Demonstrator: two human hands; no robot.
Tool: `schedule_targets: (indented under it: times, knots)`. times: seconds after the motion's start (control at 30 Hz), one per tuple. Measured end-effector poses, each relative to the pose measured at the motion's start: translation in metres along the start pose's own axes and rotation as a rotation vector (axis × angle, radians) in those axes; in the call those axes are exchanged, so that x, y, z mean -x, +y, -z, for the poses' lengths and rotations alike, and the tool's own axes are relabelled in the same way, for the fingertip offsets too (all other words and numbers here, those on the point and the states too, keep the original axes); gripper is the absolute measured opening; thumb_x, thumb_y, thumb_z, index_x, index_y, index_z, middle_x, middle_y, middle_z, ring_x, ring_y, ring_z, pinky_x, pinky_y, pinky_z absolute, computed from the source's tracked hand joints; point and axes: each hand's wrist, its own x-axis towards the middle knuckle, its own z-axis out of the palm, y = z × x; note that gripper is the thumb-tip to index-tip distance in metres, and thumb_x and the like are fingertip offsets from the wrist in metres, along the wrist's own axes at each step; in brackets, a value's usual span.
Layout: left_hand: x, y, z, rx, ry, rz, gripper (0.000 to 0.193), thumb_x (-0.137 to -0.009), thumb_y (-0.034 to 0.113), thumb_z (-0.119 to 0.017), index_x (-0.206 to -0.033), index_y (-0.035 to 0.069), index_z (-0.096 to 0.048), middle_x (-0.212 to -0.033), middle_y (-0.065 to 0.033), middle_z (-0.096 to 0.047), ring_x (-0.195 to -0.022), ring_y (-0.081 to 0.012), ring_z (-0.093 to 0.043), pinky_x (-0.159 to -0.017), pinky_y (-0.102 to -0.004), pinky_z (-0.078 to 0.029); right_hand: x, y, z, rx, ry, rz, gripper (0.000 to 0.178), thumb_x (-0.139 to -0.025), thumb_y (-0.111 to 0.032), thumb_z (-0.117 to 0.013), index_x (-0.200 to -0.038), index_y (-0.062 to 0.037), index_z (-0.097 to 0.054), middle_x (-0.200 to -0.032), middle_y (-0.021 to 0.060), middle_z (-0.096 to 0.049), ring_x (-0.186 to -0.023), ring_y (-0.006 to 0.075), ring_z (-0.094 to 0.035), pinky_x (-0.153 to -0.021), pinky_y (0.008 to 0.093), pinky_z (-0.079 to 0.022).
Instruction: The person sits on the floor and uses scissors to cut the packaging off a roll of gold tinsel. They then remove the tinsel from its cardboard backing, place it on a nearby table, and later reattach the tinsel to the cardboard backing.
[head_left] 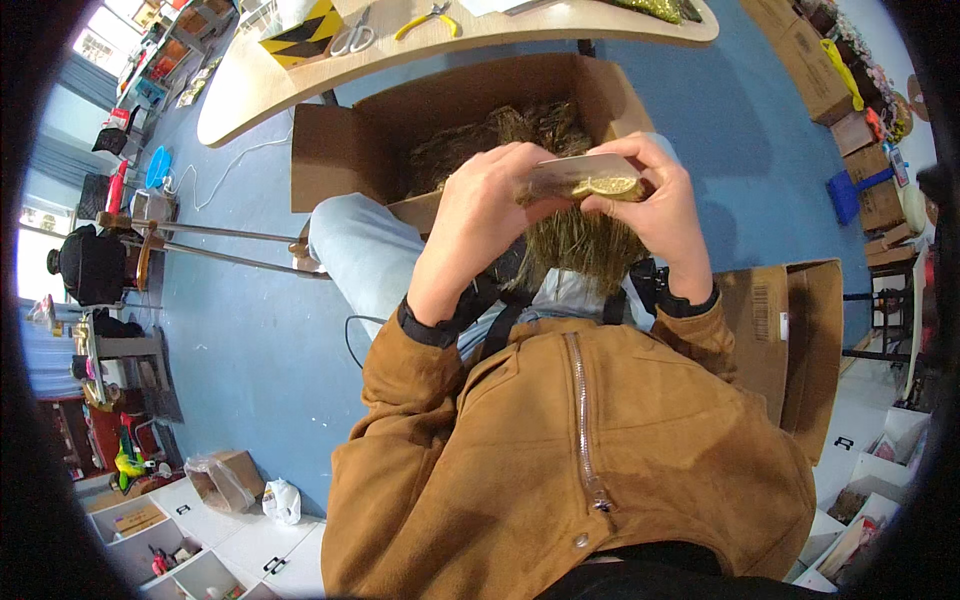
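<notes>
Both hands are raised over my lap, gripping one bundle of gold-brown, grass-like strands (588, 248) between them. Its upper end shows a shiny gold edge (612, 187), with a pale, see-through sheet (578, 172) along it. My left hand (478, 205) is closed on the left end, its fingers curled behind. At the right end, my right hand (662, 198) pinches the gold edge between thumb and fingers. The loose strands hang down below the hands. Beyond them, an open cardboard box (345, 150) holds more of the same strands (500, 135).
A pale wooden table (520, 28) stands past the box, bearing scissors (352, 35), yellow-handled pliers (428, 20) and a black-and-yellow striped item (303, 35). Another cardboard box (765, 335) is at my right. A metal-legged stand (225, 232) lies to my left.
</notes>
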Motion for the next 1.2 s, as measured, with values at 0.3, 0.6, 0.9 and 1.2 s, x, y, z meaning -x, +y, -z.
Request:
schedule_targets:
  times: [0.3,0.6,0.9,1.2]
  knots:
    - [-0.015,0.007,0.004,0.062,-0.205,0.064,0.045,-0.065,0.022,-0.094,-0.101,0.004,-0.075,-0.092,-0.0113,-0.071,-0.086,-0.0304,-0.068,-0.080,-0.0380,-0.054,0.007,-0.003,0.004,-0.136,-0.087,-0.164,0.038,-0.080,0.009,-0.081,-0.114,-0.0003,-0.067,-0.111,0.0046,-0.069,-0.103,0.0116,-0.067,-0.091,0.0284,-0.057]
    - [-0.011,0.009,0.004,0.130,-0.200,0.125,0.041,-0.066,0.019,-0.096,-0.098,0.002,-0.076,-0.091,-0.0112,-0.070,-0.081,-0.0232,-0.070,-0.073,-0.0351,-0.055,0.010,-0.010,0.009,-0.087,-0.110,-0.074,0.033,-0.079,0.005,-0.078,-0.111,-0.0002,-0.070,-0.106,0.0039,-0.071,-0.096,0.0084,-0.065,-0.084,0.0264,-0.054]
    - [-0.006,0.013,0.005,0.160,-0.191,0.195,0.035,-0.072,0.018,-0.092,-0.099,0.003,-0.077,-0.089,-0.0105,-0.070,-0.080,-0.0222,-0.069,-0.073,-0.0339,-0.054,0.010,-0.011,0.009,-0.054,-0.107,-0.022,0.030,-0.077,0.005,-0.077,-0.107,-0.0002,-0.071,-0.102,0.0048,-0.069,-0.093,0.0100,-0.065,-0.083,0.0263,-0.053]
    - [-0.010,0.017,0.007,0.065,-0.167,0.075,0.032,-0.073,0.015,-0.090,-0.096,0.003,-0.074,-0.091,-0.0103,-0.070,-0.083,-0.0275,-0.070,-0.074,-0.0363,-0.054,0.001,0.001,0.013,0.115,-0.116,0.161,0.056,-0.075,-0.007,-0.088,-0.126,-0.0020,-0.065,-0.115,0.0082,-0.068,-0.105,0.0163,-0.066,-0.091,0.0313,-0.053]
